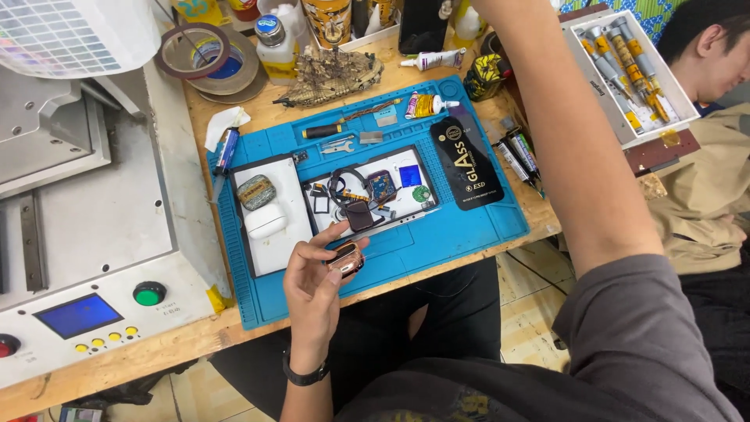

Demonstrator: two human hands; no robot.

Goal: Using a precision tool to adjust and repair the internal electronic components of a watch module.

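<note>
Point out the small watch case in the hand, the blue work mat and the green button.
watch case [344, 259], head view, its glossy top.
blue work mat [469, 227], head view, bare right part.
green button [148, 294], head view, its centre.

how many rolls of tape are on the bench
2. Both lie at the bench's back left corner, overlapping: a brown roll resting partly on a wider roll with a blue centre. More may be hidden among the bottles behind.

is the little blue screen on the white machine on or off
On. The small screen on the white machine glows solid blue.
</note>
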